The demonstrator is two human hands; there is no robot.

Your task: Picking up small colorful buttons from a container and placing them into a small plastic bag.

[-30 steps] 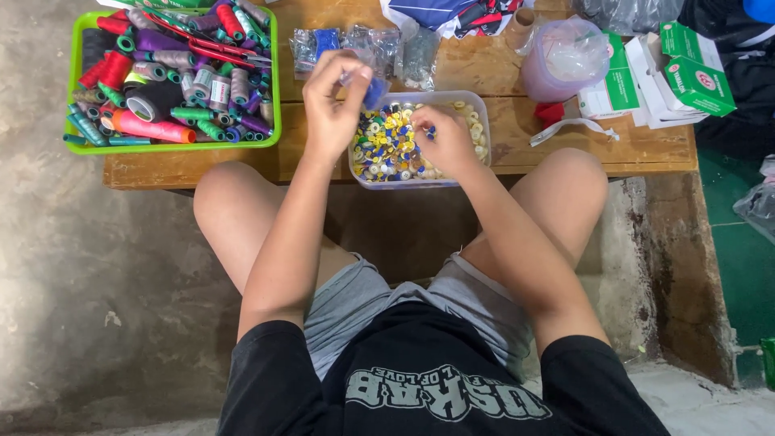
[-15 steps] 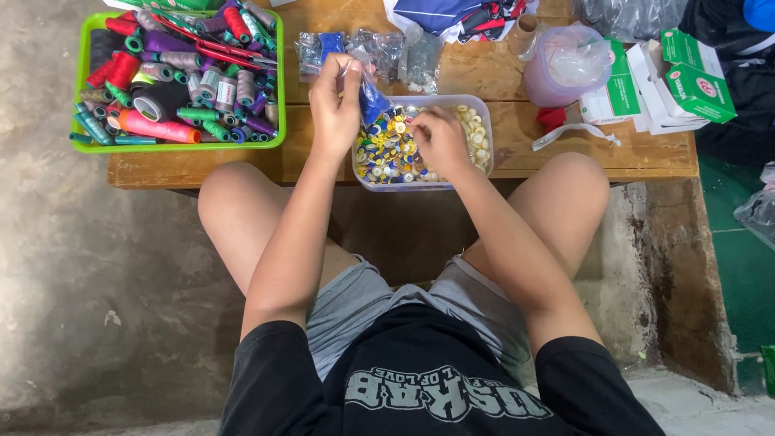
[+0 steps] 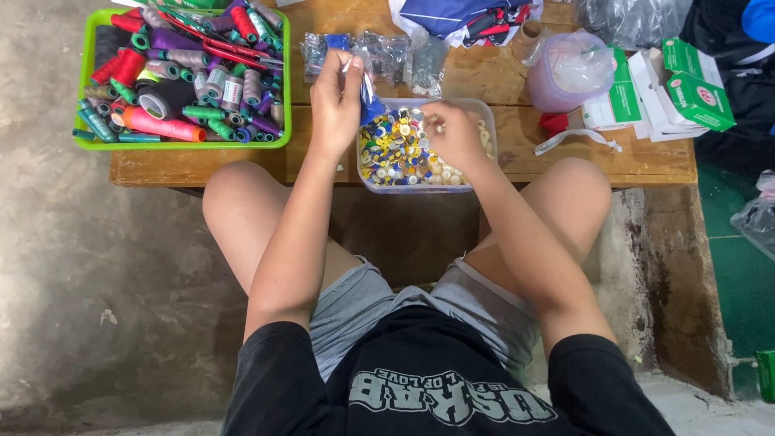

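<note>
clear plastic tub (image 3: 484, 113) on wooden bench (image 3: 242, 165), still heaped with mixed buttons (image 3: 400, 149), yellow, blue, white; most look unsorted. row of small filled bags (image 3: 395, 52) lies behind tub, so some sorting seems done. left hand (image 3: 335, 101) raised over tub's left edge, fingers pinching small bag with blue contents (image 3: 370, 101). right hand (image 3: 452, 133) low over buttons, fingertips pinched on something too small to identify. green thread basket (image 3: 81, 141) well left.
</note>
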